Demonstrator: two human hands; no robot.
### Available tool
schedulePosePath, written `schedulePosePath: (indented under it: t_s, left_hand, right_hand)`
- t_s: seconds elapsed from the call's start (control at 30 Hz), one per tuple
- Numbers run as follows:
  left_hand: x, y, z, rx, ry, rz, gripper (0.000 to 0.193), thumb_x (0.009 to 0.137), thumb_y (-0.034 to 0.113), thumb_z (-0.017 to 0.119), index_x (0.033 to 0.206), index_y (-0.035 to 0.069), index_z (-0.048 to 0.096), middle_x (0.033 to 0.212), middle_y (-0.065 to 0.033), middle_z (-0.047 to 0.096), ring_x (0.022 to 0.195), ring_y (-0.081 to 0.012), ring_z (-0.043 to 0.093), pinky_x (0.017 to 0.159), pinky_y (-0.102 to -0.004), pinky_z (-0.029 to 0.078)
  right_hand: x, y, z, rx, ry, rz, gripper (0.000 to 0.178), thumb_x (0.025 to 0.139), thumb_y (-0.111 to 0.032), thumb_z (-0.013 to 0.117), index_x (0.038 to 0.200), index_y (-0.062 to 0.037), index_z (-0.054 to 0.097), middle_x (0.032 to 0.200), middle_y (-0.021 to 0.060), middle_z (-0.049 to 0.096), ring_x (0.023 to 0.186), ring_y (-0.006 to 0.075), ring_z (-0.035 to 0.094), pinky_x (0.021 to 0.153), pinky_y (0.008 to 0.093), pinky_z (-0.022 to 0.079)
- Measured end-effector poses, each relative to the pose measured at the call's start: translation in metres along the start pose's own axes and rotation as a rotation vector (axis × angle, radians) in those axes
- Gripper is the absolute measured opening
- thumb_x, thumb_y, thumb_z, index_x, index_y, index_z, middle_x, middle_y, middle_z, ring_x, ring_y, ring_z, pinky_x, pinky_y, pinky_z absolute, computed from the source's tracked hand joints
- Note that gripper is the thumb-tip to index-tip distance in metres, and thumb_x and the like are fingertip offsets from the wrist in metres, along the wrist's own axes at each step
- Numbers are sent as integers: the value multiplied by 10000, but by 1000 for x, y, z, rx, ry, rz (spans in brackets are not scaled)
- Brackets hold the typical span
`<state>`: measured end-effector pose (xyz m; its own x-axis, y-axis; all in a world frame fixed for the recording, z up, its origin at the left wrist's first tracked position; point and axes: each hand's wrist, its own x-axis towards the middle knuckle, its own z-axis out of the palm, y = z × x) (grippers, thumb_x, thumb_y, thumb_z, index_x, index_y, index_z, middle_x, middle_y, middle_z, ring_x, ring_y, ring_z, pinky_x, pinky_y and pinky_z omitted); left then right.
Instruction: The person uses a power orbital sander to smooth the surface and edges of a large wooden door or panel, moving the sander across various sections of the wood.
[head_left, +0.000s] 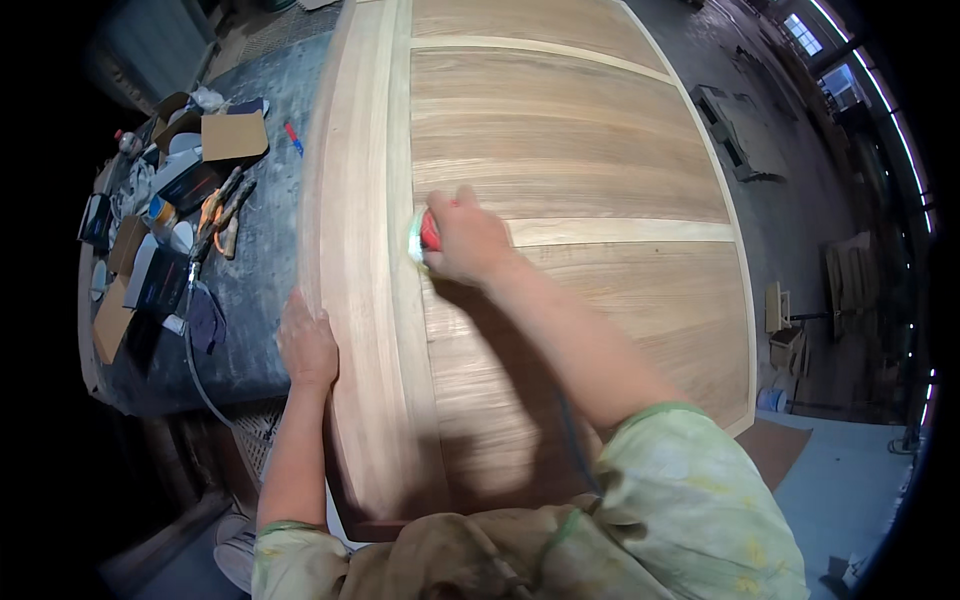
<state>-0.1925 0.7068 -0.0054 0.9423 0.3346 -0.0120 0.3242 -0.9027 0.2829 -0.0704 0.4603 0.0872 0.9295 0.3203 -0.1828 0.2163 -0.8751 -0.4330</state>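
A large pale wooden panel (580, 330) with lighter cross strips and a wide board along its left side lies in front of me. My right hand (468, 240) is closed over a red palm sander (430, 234), whose pale round pad rests on the light strip beside the left board. Its underside is hidden. My left hand (308, 342) lies against the panel's left edge, fingers stretched forward and holding nothing. A thin blue hose (572, 435) runs beneath my right forearm; I cannot see where it connects.
A dark worktable (265, 350) adjoins the panel on the left. Open cardboard boxes (234, 136), sanding discs, an orange-and-dark tool (222, 215) and a red-and-blue marker (293, 138) lie there. A grey hose (200, 375) hangs over its near edge. At right, a bucket (771, 400) stands on the floor.
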Motion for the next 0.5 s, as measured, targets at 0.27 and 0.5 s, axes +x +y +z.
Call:
schedulePosePath:
  t_s: [0.27,0.5]
  left_hand:
    - [2,30,-13,-77,-77,-58,574,927,188,506,1405,-63,311,1358,-292,447,1239,-435,440,1043,-475,348]
    - [-6,13,-7,52,10,-37,515,953,202,451,1412,-7,344,1346,-258,477,1196,-434,475,986,-483,396]
  right_hand:
    - [-72,234,-99,-45,319,595,572,726,-320,732,1177,-43,517,1066,253,621,1015,382,615,884,431,501]
    - [-42,110,-76,71,64,181,356,763,-270,645,1062,-112,533,1061,247,563,920,415,600,821,477,504]
